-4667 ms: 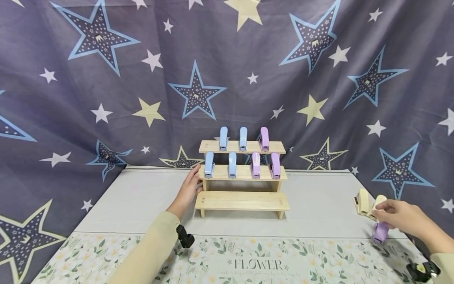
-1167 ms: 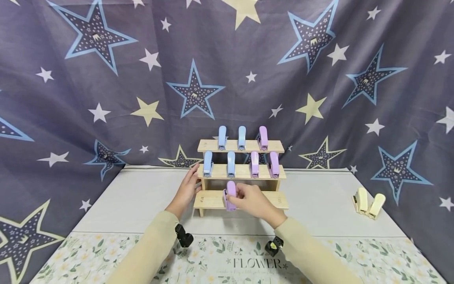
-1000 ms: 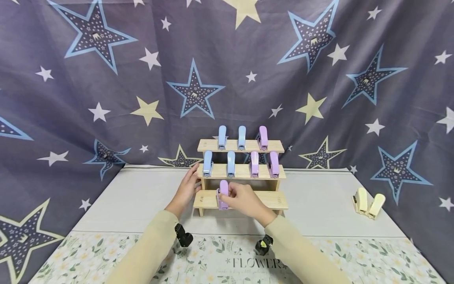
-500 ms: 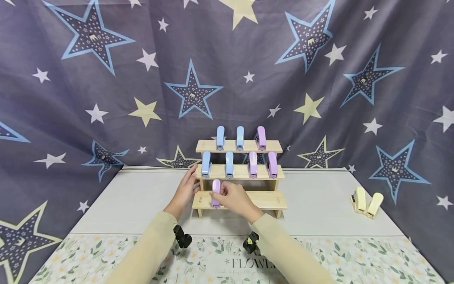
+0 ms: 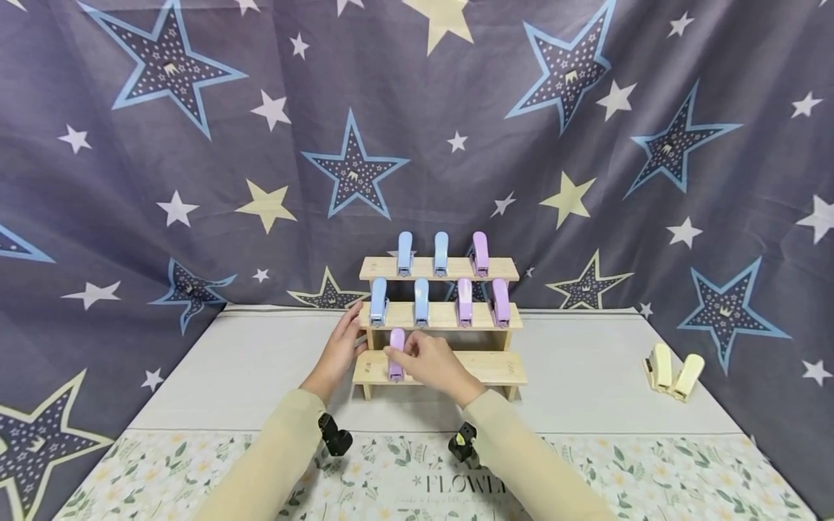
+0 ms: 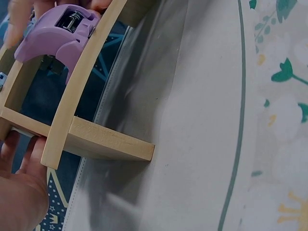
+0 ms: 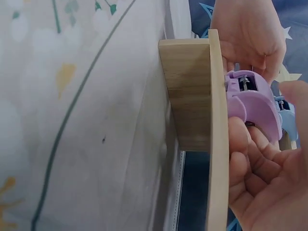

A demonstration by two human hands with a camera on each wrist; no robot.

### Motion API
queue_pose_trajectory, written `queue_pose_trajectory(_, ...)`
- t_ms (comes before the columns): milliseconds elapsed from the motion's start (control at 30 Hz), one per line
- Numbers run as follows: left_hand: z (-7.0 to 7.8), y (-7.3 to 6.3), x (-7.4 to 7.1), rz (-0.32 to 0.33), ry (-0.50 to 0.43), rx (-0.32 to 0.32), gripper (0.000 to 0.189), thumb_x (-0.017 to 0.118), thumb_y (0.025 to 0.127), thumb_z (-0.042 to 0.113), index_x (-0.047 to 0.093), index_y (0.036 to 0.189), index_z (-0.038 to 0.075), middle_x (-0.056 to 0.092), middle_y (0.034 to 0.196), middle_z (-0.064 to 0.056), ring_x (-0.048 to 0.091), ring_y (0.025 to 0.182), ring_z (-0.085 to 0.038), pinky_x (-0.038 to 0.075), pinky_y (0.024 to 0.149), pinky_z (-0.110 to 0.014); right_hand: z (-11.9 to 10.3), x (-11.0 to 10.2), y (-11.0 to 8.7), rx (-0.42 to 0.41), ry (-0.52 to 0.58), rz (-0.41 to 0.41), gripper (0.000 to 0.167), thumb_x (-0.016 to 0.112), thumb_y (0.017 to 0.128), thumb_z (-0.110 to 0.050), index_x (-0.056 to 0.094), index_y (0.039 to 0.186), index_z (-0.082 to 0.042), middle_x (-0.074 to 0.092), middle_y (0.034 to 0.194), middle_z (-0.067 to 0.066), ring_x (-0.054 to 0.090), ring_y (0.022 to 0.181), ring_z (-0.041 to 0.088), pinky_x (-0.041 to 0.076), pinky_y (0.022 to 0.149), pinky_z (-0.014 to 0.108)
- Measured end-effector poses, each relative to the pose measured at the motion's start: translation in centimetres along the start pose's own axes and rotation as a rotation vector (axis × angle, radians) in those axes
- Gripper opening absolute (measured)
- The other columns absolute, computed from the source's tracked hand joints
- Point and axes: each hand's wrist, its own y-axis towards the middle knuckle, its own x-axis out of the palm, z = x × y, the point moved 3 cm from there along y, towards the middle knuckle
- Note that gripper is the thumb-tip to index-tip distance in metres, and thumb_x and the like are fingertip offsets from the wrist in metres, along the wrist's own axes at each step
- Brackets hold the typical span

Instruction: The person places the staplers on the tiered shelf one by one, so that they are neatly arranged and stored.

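A purple stapler (image 5: 397,354) stands upright near the left end of the bottom shelf on a three-tier wooden rack (image 5: 485,367). My right hand (image 5: 433,362) holds this stapler, thumb across its front and curled fingers against its right side; the right wrist view shows those fingers (image 7: 252,154) low beside the purple body. At the rack's left side, my left hand (image 5: 340,354) grips the end of the middle shelf. In the left wrist view its fingers (image 6: 34,156) press at the wood, with part of the hand cut off by the frame.
Blue staplers (image 5: 421,302) and purple staplers (image 5: 500,302) line the middle shelf, with several more along the top one. Two cream staplers (image 5: 687,376) lie on the table at the right. A star-patterned curtain (image 5: 260,145) hangs behind.
My right hand has carried the purple stapler from beside the cream ones to the bottom shelf, then leftward along it. In the last half second little moves. My left hand stays at the rack.
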Motion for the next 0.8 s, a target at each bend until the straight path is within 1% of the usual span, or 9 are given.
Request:
queue_pose_trajectory(67,0.0,0.0,0.0,0.0,0.0,-0.001,0.05,0.026,0.112,0.024,0.021,0.161,0.017,0.03,0.156,-0.021,0.035,0.138,-0.041,0.034,0.115,-0.053,0.0,-0.2,-0.1,0.019,0.008,-0.018,0.038,0.064,0.095,-0.05,0.058,0.085,-0.013,0.058,0.068,-0.003,0.052,0.055,0.01,0.046,0.05,0.024)
queue_pose_trajectory(167,-0.1,0.0,0.0,-0.002,-0.005,0.001,0.051,0.025,0.112,0.024,0.019,0.161,0.015,0.03,0.156,-0.023,0.035,0.138,-0.042,0.033,0.115,-0.054,0.0,-0.5,-0.5,0.03,0.026,-0.044,0.035,0.064,0.096,-0.047,0.06,0.089,-0.013,0.06,0.068,-0.004,0.055,0.057,0.011,0.048,0.052,0.025)
queue_pose_trajectory(333,-0.1,0.1,0.0,0.004,-0.017,0.003,0.051,0.026,0.112,0.024,0.02,0.161,0.015,0.029,0.156,-0.024,0.035,0.137,-0.042,0.032,0.116,-0.054,0.6,-1.5,-1.4,0.023,0.042,-0.071,0.021,0.061,0.098,-0.034,0.063,0.092,-0.014,0.061,0.067,-0.006,0.056,0.056,0.011,0.047,0.05,0.026)
queue_pose_trajectory(467,-0.1,0.1,0.0,0.003,-0.018,-0.003,0.051,0.026,0.112,0.024,0.019,0.161,0.015,0.029,0.156,-0.023,0.035,0.138,-0.043,0.031,0.116,-0.054,1.4,-2.8,-2.5,0.019,0.035,-0.068,0.014,0.06,0.097,-0.026,0.063,0.093,-0.014,0.061,0.066,-0.005,0.053,0.055,0.011,0.045,0.049,0.026)
queue_pose_trajectory(567,-0.1,0.2,0.0,0.001,-0.023,0.005,0.051,0.026,0.112,0.024,0.019,0.161,0.014,0.028,0.156,-0.024,0.035,0.138,-0.043,0.031,0.116,-0.054,2.1,-4.0,-3.1,0.025,0.025,-0.061,0.013,0.06,0.096,-0.026,0.063,0.094,-0.013,0.061,0.067,-0.006,0.053,0.055,0.011,0.045,0.05,0.026)
queue_pose_trajectory(733,0.0,0.2,0.0,0.003,-0.028,0.003,0.051,0.025,0.112,0.023,0.02,0.161,0.014,0.028,0.157,-0.023,0.035,0.137,-0.042,0.032,0.116,-0.053,3.5,-5.8,-4.0,0.047,0.01,-0.053,0.011,0.062,0.095,-0.025,0.064,0.092,-0.014,0.059,0.066,-0.005,0.05,0.054,0.011,0.044,0.05,0.027)
queue_pose_trajectory(800,0.0,0.2,0.0,0.007,-0.032,-0.008,0.05,0.026,0.112,0.023,0.02,0.161,0.015,0.029,0.157,-0.021,0.035,0.137,-0.041,0.033,0.116,-0.052,4.1,-6.5,-4.4,0.061,0.004,-0.051,0.011,0.063,0.095,-0.024,0.064,0.092,-0.014,0.058,0.065,-0.004,0.049,0.054,0.011,0.043,0.05,0.027)
